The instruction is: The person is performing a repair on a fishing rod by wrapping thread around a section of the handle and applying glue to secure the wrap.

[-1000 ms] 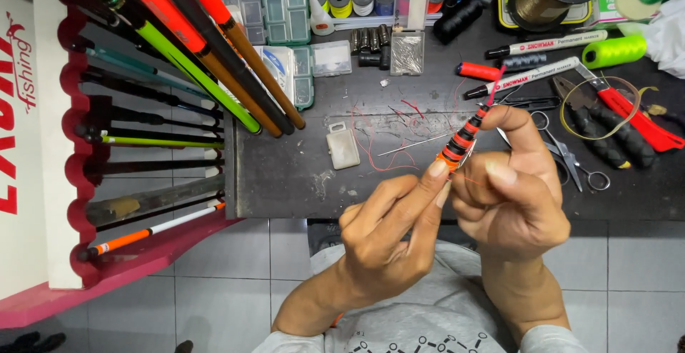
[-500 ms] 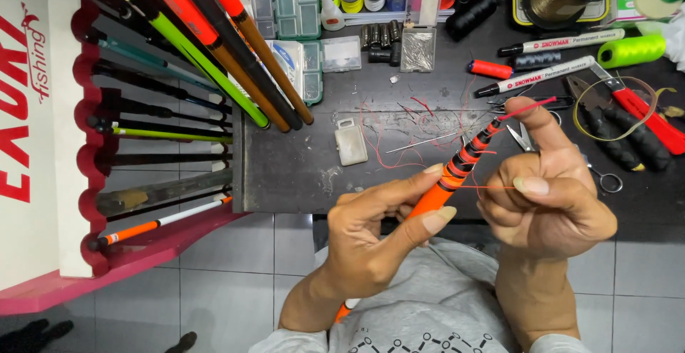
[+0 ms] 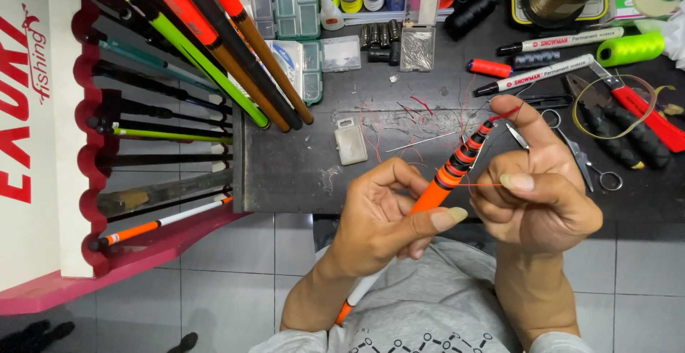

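The left hand (image 3: 378,217) held an orange rod (image 3: 446,178) in a closed grip above the table (image 3: 300,171); the right hand (image 3: 535,196) pinched red thread (image 3: 479,185) beside it.

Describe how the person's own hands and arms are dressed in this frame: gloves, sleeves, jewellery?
Both the left hand and right hand are bare: no gloves, rings or watch visible. Forearms are uncovered; light grey short sleeves show at the bottom edge. Thumbnails are fairly long.
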